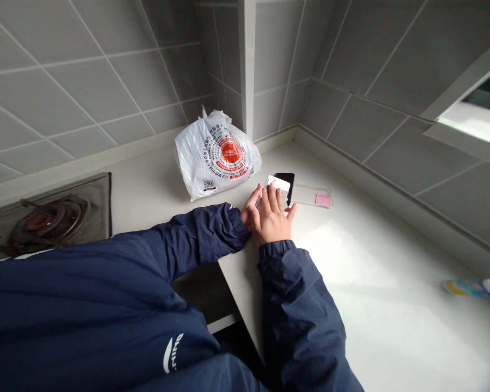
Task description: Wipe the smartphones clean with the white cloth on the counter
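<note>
My right hand [273, 216] lies palm down with its fingers stretched out over a white flat piece [281, 184] on the counter. Beside it, my left hand [250, 211] grips the near left edge of that piece; the right hand partly hides its fingers. What exactly the white piece is, I cannot make out under the hands. A black flat object like a phone [289, 191] lies partly beneath it. Just to the right is a clear phone case [305, 195] with a pink slip of paper [322, 200] at its far end.
A white plastic bag [196, 149] with red print stands behind my hands, close to the tiled wall. On the left is a gas burner [41, 220]. A colourful bottle [467, 287] lies on the counter [384, 305] at far right. The counter's front edge runs below my forearms.
</note>
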A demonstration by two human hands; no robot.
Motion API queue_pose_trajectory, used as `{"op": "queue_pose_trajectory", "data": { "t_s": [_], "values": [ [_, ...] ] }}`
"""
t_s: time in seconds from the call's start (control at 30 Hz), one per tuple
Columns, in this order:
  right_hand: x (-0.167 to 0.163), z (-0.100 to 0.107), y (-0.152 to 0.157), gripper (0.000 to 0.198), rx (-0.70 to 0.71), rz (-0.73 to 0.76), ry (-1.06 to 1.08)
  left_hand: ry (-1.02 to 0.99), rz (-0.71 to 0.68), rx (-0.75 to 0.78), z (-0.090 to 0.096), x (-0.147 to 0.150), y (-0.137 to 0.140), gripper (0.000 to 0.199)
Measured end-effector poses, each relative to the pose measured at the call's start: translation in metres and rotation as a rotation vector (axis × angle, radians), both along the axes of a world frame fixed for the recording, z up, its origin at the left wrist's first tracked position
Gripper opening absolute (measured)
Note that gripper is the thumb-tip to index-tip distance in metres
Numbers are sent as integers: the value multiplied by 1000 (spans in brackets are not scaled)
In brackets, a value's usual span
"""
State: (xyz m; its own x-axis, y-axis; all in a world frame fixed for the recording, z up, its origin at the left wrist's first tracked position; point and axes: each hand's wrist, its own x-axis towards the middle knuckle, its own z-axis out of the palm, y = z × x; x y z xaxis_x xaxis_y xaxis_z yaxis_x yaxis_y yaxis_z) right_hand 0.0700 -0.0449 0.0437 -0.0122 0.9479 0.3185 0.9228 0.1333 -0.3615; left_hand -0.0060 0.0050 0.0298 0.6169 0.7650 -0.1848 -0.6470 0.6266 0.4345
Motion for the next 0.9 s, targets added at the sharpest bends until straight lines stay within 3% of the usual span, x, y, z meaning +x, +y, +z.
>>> {"op": "queue_pose_trajectory", "data": {
  "t_s": [0.3, 0.43, 0.57, 0.73, 0.9],
  "values": [
    [6, -34, -3, 55, 136, -15, 20, 82, -85, 7, 2, -3, 0, 32],
    [4, -44, -2, 50, 242, -4, 33, 99, -115, -15, 1, -5, 1, 40],
    [5, -36, -2, 54, 247, -5, -5, 57, -97, -24, 4, -3, -4, 63],
    [17, -17, -1, 61, 180, -112, -34, 109, 22, 115, 1, 4, -4, 58],
    [18, -20, -1, 64, 152, -136, 8, 136, 55, 165, 3, 3, -3, 64]
  ]
}}
